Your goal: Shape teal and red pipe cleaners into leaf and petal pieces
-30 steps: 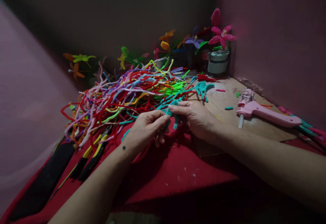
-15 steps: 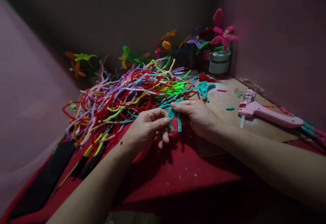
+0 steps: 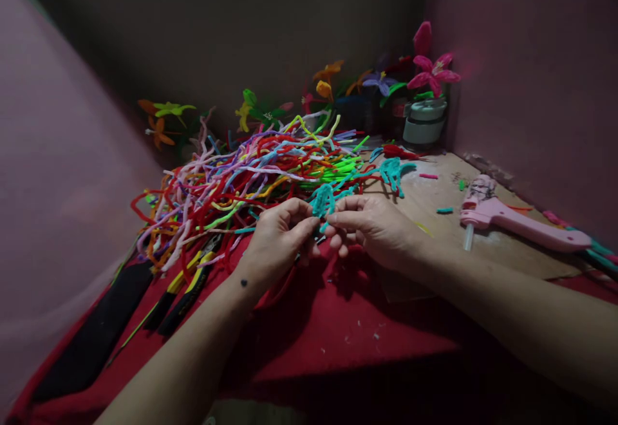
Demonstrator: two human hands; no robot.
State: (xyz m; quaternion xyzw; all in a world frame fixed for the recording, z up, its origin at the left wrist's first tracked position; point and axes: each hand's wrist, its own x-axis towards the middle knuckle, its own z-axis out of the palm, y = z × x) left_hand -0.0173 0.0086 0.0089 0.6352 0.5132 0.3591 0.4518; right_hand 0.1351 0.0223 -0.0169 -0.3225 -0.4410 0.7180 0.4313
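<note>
Broadly, a red-covered surface (image 3: 338, 335) fills the corner, and a tangled heap of coloured pipe cleaners (image 3: 251, 174) spreads across its far half. To the right lies a wooden board (image 3: 434, 199) with a pink glue gun (image 3: 521, 225) on it. Yellow-handled pliers (image 3: 188, 286) lie at the heap's near left edge. Just in front of the heap, the left hand (image 3: 275, 238) and right hand (image 3: 376, 228) meet, their fingers pinching a bent teal pipe cleaner (image 3: 322, 201) from both sides, held up off the cloth.
</note>
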